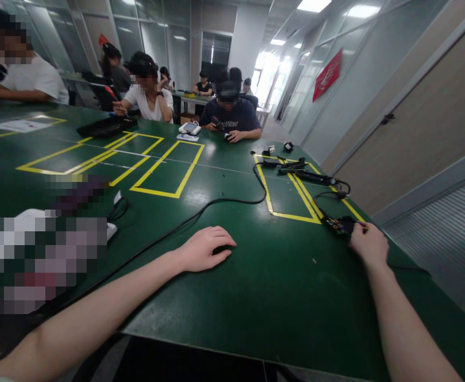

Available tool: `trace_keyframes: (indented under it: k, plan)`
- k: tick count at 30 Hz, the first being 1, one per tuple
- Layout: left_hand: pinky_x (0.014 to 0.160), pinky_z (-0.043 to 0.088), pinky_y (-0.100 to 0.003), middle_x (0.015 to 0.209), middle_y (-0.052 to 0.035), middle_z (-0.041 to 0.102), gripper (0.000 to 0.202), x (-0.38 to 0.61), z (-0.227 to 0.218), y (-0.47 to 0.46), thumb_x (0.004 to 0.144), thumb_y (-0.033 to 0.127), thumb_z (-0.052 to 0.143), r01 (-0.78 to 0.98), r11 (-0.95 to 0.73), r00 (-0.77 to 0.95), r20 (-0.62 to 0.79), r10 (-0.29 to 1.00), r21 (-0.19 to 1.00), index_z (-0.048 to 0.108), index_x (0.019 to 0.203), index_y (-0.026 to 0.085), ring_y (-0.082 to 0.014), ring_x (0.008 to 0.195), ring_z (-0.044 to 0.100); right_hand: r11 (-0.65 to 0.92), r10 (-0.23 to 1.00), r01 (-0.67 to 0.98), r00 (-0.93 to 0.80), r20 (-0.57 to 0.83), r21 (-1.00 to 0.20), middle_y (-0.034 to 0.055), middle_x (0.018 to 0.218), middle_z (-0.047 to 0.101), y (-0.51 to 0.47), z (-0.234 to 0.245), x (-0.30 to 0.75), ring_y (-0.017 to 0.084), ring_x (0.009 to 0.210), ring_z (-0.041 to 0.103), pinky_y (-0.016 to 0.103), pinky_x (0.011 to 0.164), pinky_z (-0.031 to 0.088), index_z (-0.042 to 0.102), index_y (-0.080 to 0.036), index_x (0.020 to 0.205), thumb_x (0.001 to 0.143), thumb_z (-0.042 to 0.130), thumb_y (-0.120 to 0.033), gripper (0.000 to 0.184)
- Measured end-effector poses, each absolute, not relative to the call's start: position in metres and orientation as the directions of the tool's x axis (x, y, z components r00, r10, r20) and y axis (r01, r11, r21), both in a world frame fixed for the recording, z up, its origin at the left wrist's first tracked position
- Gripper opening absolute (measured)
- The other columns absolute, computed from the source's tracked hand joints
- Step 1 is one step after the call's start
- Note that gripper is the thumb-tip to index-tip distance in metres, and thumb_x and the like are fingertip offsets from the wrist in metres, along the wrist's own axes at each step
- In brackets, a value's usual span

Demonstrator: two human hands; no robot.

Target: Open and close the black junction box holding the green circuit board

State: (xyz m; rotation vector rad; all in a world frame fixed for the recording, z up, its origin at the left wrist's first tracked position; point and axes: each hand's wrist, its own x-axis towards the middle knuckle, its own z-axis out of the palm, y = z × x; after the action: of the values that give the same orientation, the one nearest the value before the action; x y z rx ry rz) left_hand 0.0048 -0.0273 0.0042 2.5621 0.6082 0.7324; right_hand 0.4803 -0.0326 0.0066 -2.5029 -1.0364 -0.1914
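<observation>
My left hand (207, 249) lies on the green table (272, 286), fingers stretched out and slightly apart, holding nothing. Just beyond it a long black cable (200, 212) runs across the tabletop. Over at the right edge, my right hand (369, 244) has its fingers closed on the near end of a small black device (338, 225) with coloured parts on it, perhaps a bare circuit board. The fingertips partly hide where they grip. A thin cord leads from this device toward a black rod-shaped tool (312, 176) lying farther back.
Yellow tape (176, 195) marks rectangles on the table. Small dark and white blocks (288, 147) sit at the far right. Blurred-out items and a white object (112, 231) lie at left. A person (232, 114) across the table handles small objects; others sit farther left.
</observation>
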Motion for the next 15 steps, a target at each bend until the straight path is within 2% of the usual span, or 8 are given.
trace_keyframes:
  k: [5,9,11,15]
  plan:
    - [0.102,0.053,-0.038,0.115,-0.0074,0.075,0.019,0.005,0.004,-0.028,0.100,0.023,0.059,0.293,-0.824,0.770,0.391,0.504,0.485,0.072,0.114,0.020,-0.0232,0.112,0.069,-0.651,0.603,0.642,0.762,0.237,-0.405,0.0171,0.104,0.076,-0.032,0.007,0.475,0.036,0.092,0.071,0.051,0.087,0.054,0.069,-0.017,0.130,0.093,0.054,-0.042,0.047]
    - [0.102,0.053,-0.038,0.115,-0.0072,0.076,0.019,0.005,0.004,-0.028,0.099,0.023,0.059,0.293,-0.823,0.769,0.392,0.506,0.488,0.072,0.114,0.021,-0.0229,0.112,0.069,-0.572,0.648,0.683,0.716,0.260,-0.455,0.0177,0.118,0.073,-0.033,0.013,0.466,0.040,0.113,0.067,0.053,0.094,0.053,0.069,-0.015,0.128,0.085,0.068,-0.052,0.057]
    - [0.102,0.053,-0.038,0.115,-0.0072,0.076,0.019,0.005,0.004,-0.028,0.099,0.024,0.059,0.293,-0.822,0.770,0.389,0.506,0.489,0.072,0.113,0.021,-0.0227,0.111,0.069,-0.536,0.666,0.695,0.697,0.266,-0.479,0.0178,0.118,0.073,-0.034,0.018,0.460,0.040,0.116,0.065,0.052,0.095,0.052,0.069,-0.013,0.125,0.082,0.073,-0.050,0.057]
    - [0.103,0.053,-0.038,0.115,-0.0069,0.076,0.019,0.005,0.004,-0.028,0.100,0.025,0.059,0.300,-0.817,0.770,0.380,0.512,0.492,0.073,0.113,0.021,-0.0222,0.111,0.069,-0.529,0.675,0.709,0.684,0.277,-0.466,0.0168,0.113,0.073,-0.036,0.026,0.454,0.035,0.109,0.067,0.045,0.093,0.052,0.072,-0.013,0.117,0.083,0.074,-0.043,0.046]
